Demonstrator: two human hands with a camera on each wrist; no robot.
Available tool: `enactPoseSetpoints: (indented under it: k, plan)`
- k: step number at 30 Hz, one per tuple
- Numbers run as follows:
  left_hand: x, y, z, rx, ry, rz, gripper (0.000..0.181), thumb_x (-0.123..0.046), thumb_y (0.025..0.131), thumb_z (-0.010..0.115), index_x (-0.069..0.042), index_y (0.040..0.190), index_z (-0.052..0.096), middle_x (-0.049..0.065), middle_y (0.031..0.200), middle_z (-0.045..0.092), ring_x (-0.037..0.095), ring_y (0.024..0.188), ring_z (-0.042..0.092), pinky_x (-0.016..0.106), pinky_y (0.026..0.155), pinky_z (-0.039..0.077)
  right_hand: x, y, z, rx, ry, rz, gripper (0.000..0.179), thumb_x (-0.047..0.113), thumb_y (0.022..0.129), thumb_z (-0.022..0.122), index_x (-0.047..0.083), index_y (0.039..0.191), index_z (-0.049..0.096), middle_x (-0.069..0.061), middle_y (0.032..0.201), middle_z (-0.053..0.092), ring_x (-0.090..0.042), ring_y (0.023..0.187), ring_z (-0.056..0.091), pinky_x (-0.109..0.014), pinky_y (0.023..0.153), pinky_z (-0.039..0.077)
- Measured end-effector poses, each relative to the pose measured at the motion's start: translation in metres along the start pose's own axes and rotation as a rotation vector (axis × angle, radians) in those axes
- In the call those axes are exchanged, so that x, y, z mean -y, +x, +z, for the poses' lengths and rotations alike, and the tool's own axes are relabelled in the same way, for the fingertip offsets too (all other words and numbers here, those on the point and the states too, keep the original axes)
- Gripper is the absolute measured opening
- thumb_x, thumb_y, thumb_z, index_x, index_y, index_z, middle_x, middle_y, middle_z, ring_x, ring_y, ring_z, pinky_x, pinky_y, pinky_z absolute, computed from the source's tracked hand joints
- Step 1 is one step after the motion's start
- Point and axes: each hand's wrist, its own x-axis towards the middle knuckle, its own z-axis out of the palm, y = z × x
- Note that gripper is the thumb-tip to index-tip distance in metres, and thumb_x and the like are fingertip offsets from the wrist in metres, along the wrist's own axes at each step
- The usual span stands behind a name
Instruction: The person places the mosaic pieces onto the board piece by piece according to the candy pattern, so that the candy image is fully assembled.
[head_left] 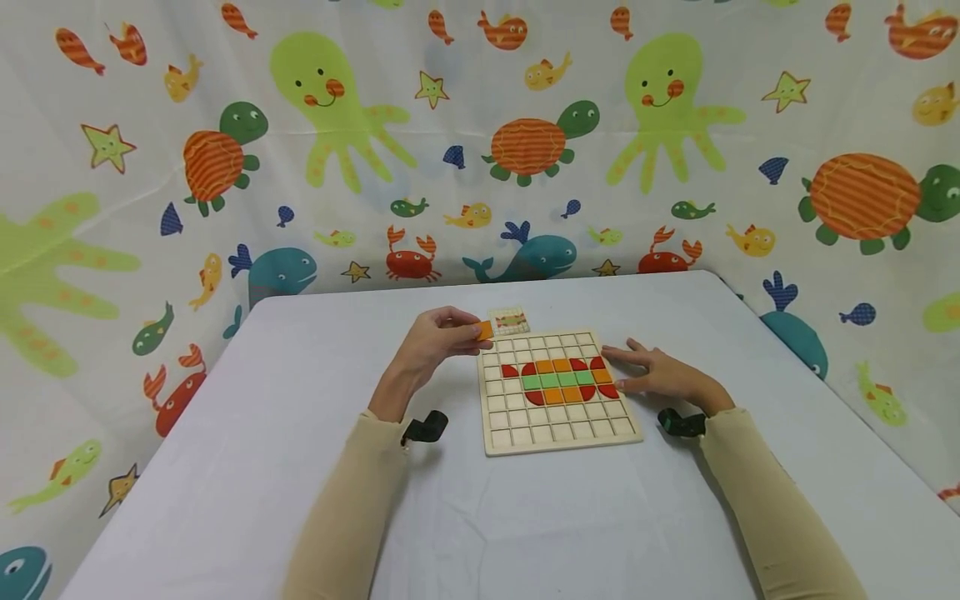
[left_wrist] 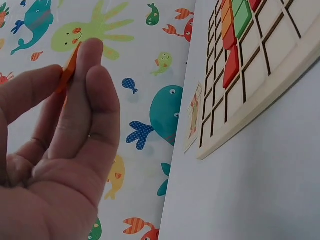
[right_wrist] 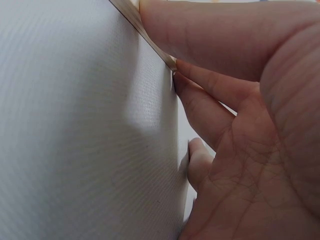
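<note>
My left hand (head_left: 444, 337) pinches an orange square tile (head_left: 485, 330) between thumb and fingertips, raised by the board's far left corner. In the left wrist view the orange tile (left_wrist: 69, 70) shows edge-on. The wooden grid board (head_left: 517, 423) lies flat, with red quarter-round, orange and green tiles (head_left: 558, 380) forming a pattern across its middle. My right hand (head_left: 660, 372) lies along the board's right edge, fingers extended. Seen from the right wrist, its thumb and fingertips are right at the board's edge (right_wrist: 150, 42).
Behind the board lies a small pattern card (head_left: 510, 321), partly overlapped by the left hand's tile. A white cloth covers the table (head_left: 480, 517). A curtain (head_left: 465, 108) printed with sea animals hangs at the back. Both wrists wear dark cameras.
</note>
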Motion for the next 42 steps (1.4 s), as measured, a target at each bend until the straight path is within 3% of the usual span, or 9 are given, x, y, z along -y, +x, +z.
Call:
enactPoseSetpoints:
  k: [18, 28, 42]
  plan:
    - [0.018, 0.006, 0.022, -0.025, 0.103, -0.072, 0.018, -0.011, 0.103, 0.073, 0.003, 0.113, 0.068, 0.015, 0.101, 0.077, 0.021, 0.085, 0.073, 0.029, 0.078, 0.056, 0.002, 0.000, 0.001, -0.001, -0.011, -0.001, 0.091, 0.051, 0.093, 0.076, 0.015, 0.167, 0.037, -0.035, 0.172, 0.002, -0.070, 0.151, -0.003, -0.088, 0.108, 0.010]
    - [0.026, 0.008, 0.037, -0.091, 0.143, -0.116, 0.019, -0.018, 0.103, 0.074, -0.002, 0.113, 0.072, 0.012, 0.102, 0.078, 0.023, 0.090, 0.075, 0.033, 0.079, 0.052, 0.003, -0.001, 0.001, -0.001, 0.003, 0.014, 0.089, 0.049, 0.093, 0.076, 0.015, 0.166, 0.038, -0.035, 0.172, 0.001, -0.070, 0.150, -0.004, -0.089, 0.108, 0.009]
    - [0.031, 0.009, 0.047, -0.079, 0.260, -0.228, 0.020, -0.021, 0.100, 0.078, -0.005, 0.111, 0.072, 0.008, 0.100, 0.076, 0.023, 0.092, 0.067, 0.034, 0.080, 0.047, 0.001, 0.000, 0.001, -0.005, -0.013, -0.002, 0.088, 0.049, 0.094, 0.076, 0.015, 0.166, 0.039, -0.035, 0.172, 0.004, -0.069, 0.151, -0.001, -0.088, 0.110, 0.010]
